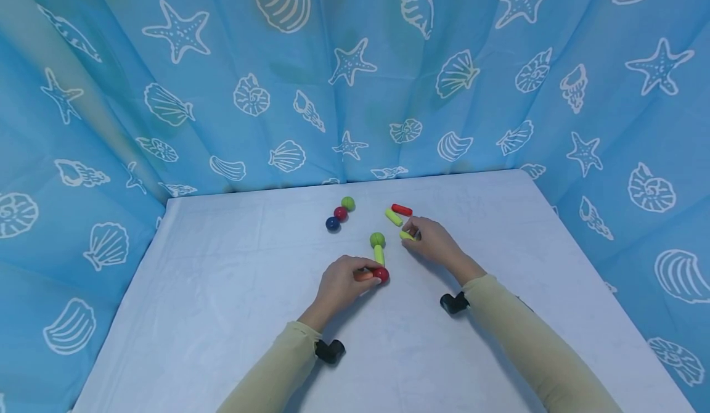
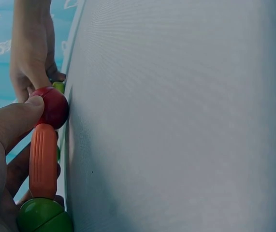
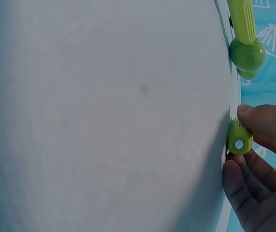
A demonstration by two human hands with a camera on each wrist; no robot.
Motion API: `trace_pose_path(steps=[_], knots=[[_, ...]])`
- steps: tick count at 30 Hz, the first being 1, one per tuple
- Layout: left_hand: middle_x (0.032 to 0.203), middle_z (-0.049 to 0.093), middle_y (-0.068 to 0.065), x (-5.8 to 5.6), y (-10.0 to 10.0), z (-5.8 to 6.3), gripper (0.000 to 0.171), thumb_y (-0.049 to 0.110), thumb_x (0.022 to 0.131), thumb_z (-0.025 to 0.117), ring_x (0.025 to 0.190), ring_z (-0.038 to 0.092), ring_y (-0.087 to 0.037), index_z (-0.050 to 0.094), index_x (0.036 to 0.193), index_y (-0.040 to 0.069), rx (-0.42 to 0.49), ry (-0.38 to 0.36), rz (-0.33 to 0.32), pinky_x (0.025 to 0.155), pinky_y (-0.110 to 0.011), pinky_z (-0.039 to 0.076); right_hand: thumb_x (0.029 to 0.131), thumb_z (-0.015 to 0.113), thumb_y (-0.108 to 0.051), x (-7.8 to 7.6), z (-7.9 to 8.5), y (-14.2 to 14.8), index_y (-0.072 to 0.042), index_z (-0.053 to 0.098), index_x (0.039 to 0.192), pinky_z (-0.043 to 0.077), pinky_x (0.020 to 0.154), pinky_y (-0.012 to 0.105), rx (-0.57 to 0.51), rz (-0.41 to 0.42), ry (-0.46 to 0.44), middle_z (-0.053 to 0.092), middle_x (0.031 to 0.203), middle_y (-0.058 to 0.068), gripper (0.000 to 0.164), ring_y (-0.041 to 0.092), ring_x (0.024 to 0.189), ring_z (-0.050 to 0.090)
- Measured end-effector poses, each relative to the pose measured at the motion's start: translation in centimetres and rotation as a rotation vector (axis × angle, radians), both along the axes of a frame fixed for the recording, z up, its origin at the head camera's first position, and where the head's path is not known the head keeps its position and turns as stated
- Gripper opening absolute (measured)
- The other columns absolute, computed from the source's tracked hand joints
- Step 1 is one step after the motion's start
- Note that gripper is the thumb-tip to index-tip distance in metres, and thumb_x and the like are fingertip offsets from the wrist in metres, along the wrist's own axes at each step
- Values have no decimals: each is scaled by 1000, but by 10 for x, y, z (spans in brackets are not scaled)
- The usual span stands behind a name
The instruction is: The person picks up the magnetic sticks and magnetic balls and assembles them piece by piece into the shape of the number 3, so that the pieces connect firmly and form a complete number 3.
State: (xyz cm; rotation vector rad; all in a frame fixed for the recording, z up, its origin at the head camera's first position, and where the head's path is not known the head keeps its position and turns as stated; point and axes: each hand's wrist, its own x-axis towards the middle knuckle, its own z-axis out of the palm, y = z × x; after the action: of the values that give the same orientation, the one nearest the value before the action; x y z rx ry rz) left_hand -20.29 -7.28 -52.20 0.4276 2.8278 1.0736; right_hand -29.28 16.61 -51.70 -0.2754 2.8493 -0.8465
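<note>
My left hand (image 1: 345,282) grips a joined piece, its thumb pressing on a glossy red ball (image 2: 54,107). From that ball an orange ridged rod (image 2: 43,162) leads to a dark green ball (image 2: 45,216) under the palm. In the head view, a yellow-green rod (image 1: 379,255) runs from the red ball to a light green ball (image 1: 377,240). Between thumb and fingers, my right hand (image 1: 435,240) pinches another yellow-green rod (image 3: 239,137), whose end shows a round pale tip. It is low at the white tabletop, right of the joined piece.
Beyond the hands, a green ball (image 1: 347,203), a red ball (image 1: 341,214) and a blue ball (image 1: 333,224) lie in a slanting row. A red rod (image 1: 402,209) and a yellow-green rod (image 1: 394,217) lie near the right hand. A blue shell-patterned curtain (image 1: 310,154) surrounds the white table (image 1: 233,265).
</note>
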Motion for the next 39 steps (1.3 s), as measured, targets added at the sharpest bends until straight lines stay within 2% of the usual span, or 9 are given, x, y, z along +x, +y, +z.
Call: trace_pose_path(steps=[8,17,24,31,39], knots=[[111,70,8,0,0,-2,31,31,88,81,102,58,-13,76,119,30,5,-3,4,85,-32,50,94,74,-23,5,1,0,-15,69,121,55,85,38,37,8,37,64,103,7,28,23,93,60],[111,70,8,0,0,-2,32,31,89,81,102,58,-13,76,120,30,2,-4,7,85,-32,50,93,74,-20,9,8,0,-15,69,129,55,85,40,89,28,5,66,102,7,37,23,94,62],[111,71,8,-1,-1,-1,32,31,88,81,102,58,-13,76,120,29,4,-1,5,85,-32,50,93,74,-20,8,10,-4,-17,70,130,56,81,37,92,27,7,68,101,6,37,22,93,63],[112,71,8,-1,-1,-2,32,32,89,80,104,58,-13,76,120,30,-2,-6,4,87,-33,50,93,73,-16,8,13,-9,-17,70,130,56,85,40,100,52,-11,68,104,7,37,23,95,63],[111,71,8,-1,0,-3,32,32,89,81,103,59,-13,76,120,30,0,8,-2,86,-33,50,93,74,-20,8,12,-11,-20,66,135,55,85,40,142,82,-20,64,104,7,43,23,95,61]])
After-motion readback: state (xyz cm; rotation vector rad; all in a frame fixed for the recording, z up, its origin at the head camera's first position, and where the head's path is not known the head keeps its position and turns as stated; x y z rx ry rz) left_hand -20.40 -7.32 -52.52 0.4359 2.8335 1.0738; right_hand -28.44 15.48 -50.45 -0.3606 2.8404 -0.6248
